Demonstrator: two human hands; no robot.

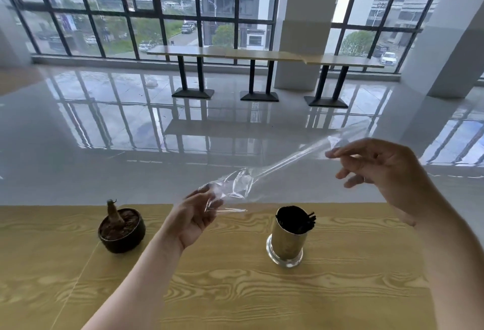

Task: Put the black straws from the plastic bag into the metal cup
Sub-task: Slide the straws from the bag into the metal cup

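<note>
- The black straws (303,221) stand in the metal cup (288,242), near the far edge of the table (235,293).
- The plastic bag (262,175) looks empty and is stretched above the table.
- The left hand (195,218) curls round its crumpled end; the right hand (379,164) pinches the other.
- The transfer seems done; the bag needs setting down, and there is bare tabletop between the cup and the potted plant (121,228).

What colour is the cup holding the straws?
The metal cup is gold with a silvery base, head view.

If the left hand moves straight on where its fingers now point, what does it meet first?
Only the clear crumpled plastic bag that the left hand grips. Beyond it the way looks free, though depth is unclear.
</note>
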